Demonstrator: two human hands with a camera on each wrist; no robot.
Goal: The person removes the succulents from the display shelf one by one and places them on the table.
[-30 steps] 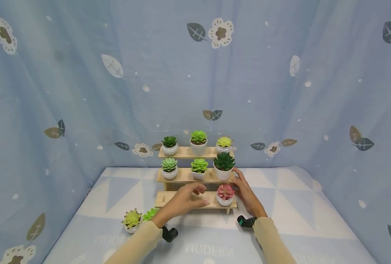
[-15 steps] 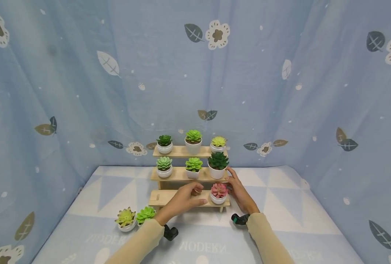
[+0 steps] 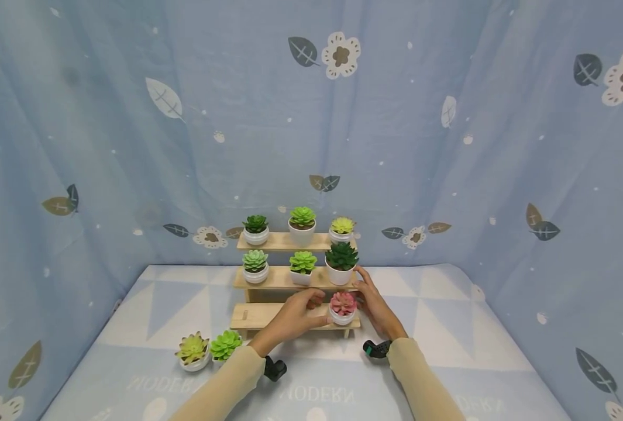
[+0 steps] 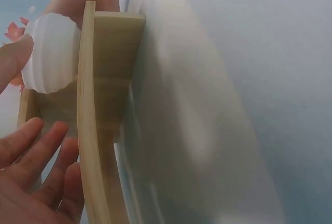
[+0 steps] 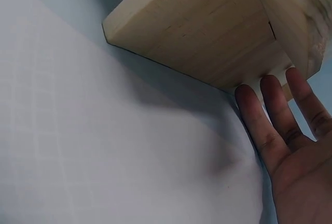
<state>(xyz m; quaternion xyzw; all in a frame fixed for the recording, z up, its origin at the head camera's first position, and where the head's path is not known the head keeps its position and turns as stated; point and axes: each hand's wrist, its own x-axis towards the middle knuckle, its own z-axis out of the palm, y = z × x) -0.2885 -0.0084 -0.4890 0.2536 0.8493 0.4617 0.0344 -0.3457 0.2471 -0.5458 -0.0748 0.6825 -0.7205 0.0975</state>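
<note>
A pink succulent in a white ridged pot (image 3: 342, 309) stands at the right end of the wooden stand's lowest shelf (image 3: 261, 316). My left hand (image 3: 296, 316) is just left of it, fingers spread and loosely bent. In the left wrist view its thumb tip (image 4: 25, 47) appears to touch the pot (image 4: 52, 53), while the other fingers hang apart from it. My right hand (image 3: 375, 309) is at the stand's right end. Its nearly straight fingertips (image 5: 249, 95) reach the stand's wooden side (image 5: 197, 32), holding nothing; whether they press on it is hard to tell.
Several potted succulents fill the upper two shelves, including a tall dark green one (image 3: 341, 262) near my right fingers. A yellow-green succulent (image 3: 192, 351) and a bright green one (image 3: 226, 346) stand on the cloth-covered table, left of my left forearm. A patterned curtain (image 3: 322, 117) hangs behind.
The whole scene has shifted left in the head view. My left thumb has come closer to the pink succulent's pot. The right hand stays at the stand's right end.
</note>
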